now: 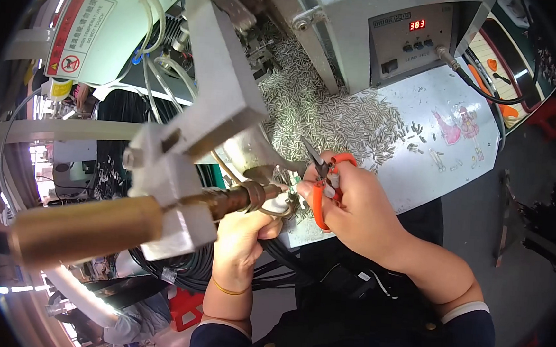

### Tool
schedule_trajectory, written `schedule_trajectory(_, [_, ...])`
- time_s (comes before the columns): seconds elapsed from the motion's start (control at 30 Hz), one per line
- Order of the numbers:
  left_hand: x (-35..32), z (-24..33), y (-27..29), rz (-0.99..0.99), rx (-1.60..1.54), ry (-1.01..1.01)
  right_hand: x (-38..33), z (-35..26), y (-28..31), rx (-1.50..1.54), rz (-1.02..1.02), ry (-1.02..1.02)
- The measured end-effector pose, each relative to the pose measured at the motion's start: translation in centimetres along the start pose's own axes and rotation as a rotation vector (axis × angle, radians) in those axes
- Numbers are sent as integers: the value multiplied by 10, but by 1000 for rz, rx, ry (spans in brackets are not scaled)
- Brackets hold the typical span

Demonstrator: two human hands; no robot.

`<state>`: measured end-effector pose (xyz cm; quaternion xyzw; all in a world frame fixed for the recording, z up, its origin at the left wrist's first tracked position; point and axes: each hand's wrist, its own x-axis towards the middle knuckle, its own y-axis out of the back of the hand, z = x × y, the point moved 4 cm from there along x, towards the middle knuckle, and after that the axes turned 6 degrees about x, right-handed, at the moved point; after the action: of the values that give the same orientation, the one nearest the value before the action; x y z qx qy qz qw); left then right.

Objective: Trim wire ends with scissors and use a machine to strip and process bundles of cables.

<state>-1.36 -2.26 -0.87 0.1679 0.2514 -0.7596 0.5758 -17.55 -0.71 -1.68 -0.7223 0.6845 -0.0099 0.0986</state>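
Right of the soldering iron point(228, 200), the right hand point(363, 199) grips orange-handled cutters point(321, 169); just below the iron's tip, the left hand point(246, 230) curls, its contents hard to tell. Both hands should ideally sit clear of that tip.

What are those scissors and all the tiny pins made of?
The scissors seem to have plastic or rubber handles, smooth and evenly orange, and metal blades, grey with a dull shine. The pins are probably shiny metal, because they glint silver.
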Motion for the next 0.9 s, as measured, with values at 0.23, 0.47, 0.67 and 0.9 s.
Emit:
schedule_trajectory(0.23, [-33, -11, -13, -126, -214, -118, -23, -4, 7, 160, -42, -84])
schedule_trajectory(0.47, [-58, -21, -27, 194, 302, -453, -51, -40, 3, -433, 177, 429])
schedule_trajectory(0.67, [-63, -35, -24, 120, -102, -212, -57, -13, -9, -240, -68, 259])
schedule_trajectory(0.9, [-71, -15, -30, 290, 643, -856, -57, -4, -13, 212, -202, -388])
